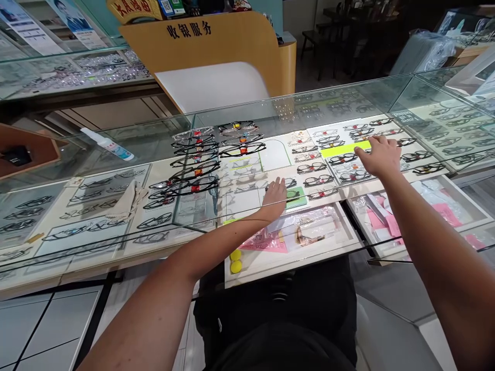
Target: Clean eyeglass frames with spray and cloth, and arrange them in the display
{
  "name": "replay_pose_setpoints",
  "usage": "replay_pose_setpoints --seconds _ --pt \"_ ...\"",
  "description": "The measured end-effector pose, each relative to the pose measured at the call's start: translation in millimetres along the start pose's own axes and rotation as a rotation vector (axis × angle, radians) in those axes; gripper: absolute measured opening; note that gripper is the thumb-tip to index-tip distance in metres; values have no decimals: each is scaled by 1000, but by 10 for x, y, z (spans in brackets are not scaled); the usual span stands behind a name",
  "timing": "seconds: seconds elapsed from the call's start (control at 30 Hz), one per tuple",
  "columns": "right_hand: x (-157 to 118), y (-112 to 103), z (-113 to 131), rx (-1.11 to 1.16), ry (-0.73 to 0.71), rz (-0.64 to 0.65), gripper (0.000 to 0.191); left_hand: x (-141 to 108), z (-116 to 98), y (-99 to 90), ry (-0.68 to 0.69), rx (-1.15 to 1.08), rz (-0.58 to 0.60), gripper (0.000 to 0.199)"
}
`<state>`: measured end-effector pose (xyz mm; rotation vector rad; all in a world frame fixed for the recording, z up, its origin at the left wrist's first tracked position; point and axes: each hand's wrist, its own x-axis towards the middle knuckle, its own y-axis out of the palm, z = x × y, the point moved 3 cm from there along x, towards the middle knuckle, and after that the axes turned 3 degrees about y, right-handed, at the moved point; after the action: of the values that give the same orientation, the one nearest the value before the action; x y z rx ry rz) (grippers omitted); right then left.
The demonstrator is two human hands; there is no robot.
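Inside a glass display case, my left hand (275, 195) lies with fingers spread beside a green card (296, 198) that has glasses on it. To the right, my right hand (381, 154) touches the end of a bright yellow-green strip (342, 149), its thumb and fingers apart. Rows of glasses (318, 180) lie around both hands. On the glass top, left of my hands, stand more folded-out glasses (199, 184) in two columns, several with red or orange tags.
A white spray bottle (108, 145) lies on the glass at left, near a beige cloth (129, 201). Two open drawers (270, 265) with pink papers and plastic bags jut out below. A white chair back (216, 85) stands beyond the case, before a wooden counter (232, 44).
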<state>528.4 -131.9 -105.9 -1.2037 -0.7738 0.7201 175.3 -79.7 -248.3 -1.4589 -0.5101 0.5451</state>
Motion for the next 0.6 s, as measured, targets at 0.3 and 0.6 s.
replay_pose_setpoints --seconds 0.3,0.6 --pt "-6 -15 16 -15 -6 7 89 -106 144 -180 39 -64 -72 37" --pt "16 7 -1 -52 -21 -2 90 -138 214 -237 69 -153 -86 28"
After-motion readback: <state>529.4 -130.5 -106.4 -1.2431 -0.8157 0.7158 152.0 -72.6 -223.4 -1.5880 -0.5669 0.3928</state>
